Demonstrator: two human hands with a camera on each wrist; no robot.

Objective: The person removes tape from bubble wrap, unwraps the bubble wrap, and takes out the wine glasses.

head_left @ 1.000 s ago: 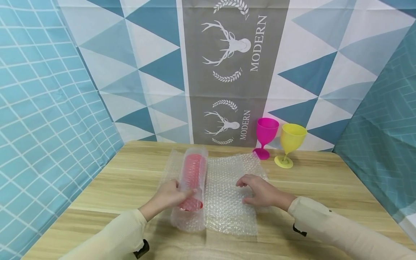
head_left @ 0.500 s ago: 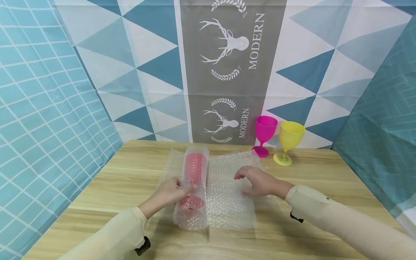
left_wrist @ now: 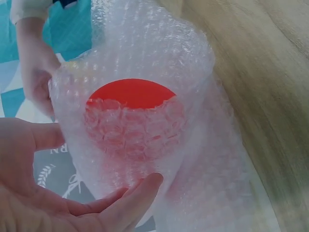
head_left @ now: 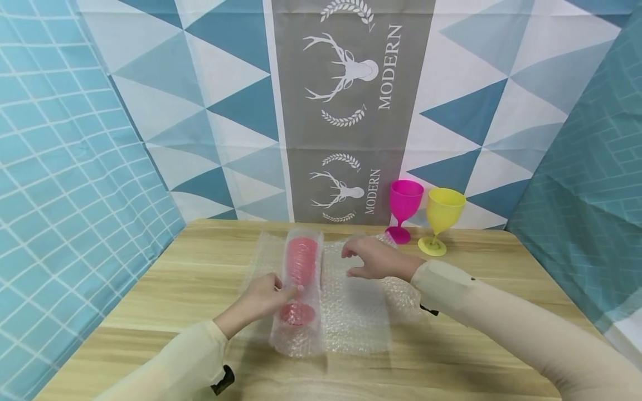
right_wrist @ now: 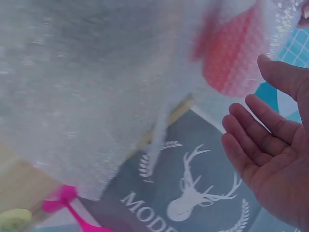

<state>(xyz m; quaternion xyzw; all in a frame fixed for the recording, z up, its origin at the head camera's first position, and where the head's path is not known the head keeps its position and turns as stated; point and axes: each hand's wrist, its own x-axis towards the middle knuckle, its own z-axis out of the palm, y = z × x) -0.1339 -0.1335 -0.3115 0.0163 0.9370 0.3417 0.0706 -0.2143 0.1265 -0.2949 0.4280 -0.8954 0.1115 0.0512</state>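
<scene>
A red goblet lies rolled in bubble wrap, its base toward the person; the rest of the sheet spreads flat to the right and left. My left hand holds the wrapped roll from its left side, thumb over the stem. In the left wrist view, the red round base shows through the open end of the roll, between the thumb and fingers. Above the flat part of the sheet, my right hand hovers with relaxed, spread fingers and holds nothing. The right wrist view shows its palm side beside the wrapped cup.
Behind the sheet's far right corner stands a pink goblet, with a yellow goblet to its right. A patterned cloth hangs behind the wooden table, and blue cloths close off both sides.
My right hand has moved left and farther from me, toward the wrapped goblet. The left hand keeps its hold on the roll, which has turned slightly.
</scene>
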